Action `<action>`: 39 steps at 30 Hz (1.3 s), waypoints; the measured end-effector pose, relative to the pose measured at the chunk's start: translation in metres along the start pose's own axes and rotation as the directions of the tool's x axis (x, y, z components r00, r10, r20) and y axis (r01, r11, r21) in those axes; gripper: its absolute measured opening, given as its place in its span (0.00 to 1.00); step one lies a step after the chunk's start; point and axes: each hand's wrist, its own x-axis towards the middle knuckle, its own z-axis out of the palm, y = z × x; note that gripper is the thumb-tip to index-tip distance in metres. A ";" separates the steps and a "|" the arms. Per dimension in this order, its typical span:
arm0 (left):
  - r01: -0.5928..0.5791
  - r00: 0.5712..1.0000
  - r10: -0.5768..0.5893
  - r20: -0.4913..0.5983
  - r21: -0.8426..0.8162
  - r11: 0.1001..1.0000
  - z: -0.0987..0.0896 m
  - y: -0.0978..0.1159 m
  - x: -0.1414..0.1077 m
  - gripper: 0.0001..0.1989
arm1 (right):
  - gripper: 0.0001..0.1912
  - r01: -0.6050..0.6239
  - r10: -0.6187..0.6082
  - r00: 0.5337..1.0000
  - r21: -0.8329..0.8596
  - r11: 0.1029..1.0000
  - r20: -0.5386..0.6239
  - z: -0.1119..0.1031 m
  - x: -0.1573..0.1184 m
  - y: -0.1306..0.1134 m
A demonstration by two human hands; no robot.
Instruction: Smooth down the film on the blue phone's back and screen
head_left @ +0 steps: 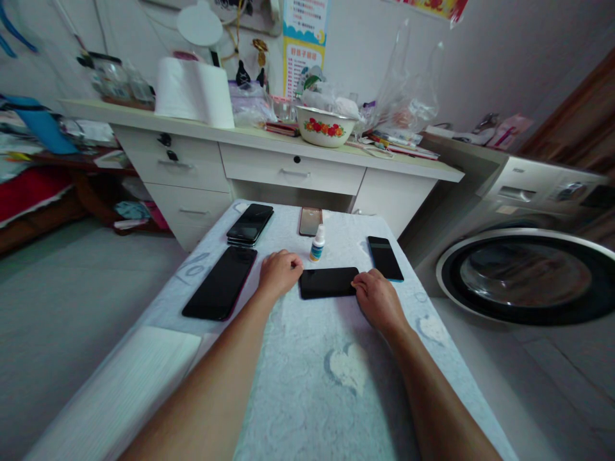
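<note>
A black smartphone (329, 283) lies crosswise on the cloth, its dark screen up. My right hand (377, 299) pinches its right end between thumb and fingers. At its far left corner is my left hand (279, 274), fingers curled closed; whether they touch the phone or hold something small is hidden. Just beyond stands a small white spray bottle (318, 243) with a blue and yellow label. A larger dark phone or tablet (221, 283) lies left of my left hand. To the right of the middle phone rests a blue-edged phone (385, 258).
Several stacked phones (250, 222) sit at the table's far left, and a brownish phone or case (311, 221) near the far edge. White papers or tissues (144, 358) lie front left. A white desk (293, 173) stands behind; a washing machine (509, 192) is at right.
</note>
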 end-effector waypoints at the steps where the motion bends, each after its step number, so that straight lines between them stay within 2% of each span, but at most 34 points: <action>1: 0.001 1.000 -0.001 0.001 -0.003 1.000 0.000 0.000 0.000 0.08 | 0.09 0.000 0.000 1.000 0.004 1.000 -0.003 0.000 0.000 0.000; 39: 0.003 1.000 -0.003 -0.005 0.004 1.000 -0.001 0.001 0.000 0.08 | 0.09 0.022 -0.022 1.000 0.018 1.000 -0.001 0.001 0.000 0.001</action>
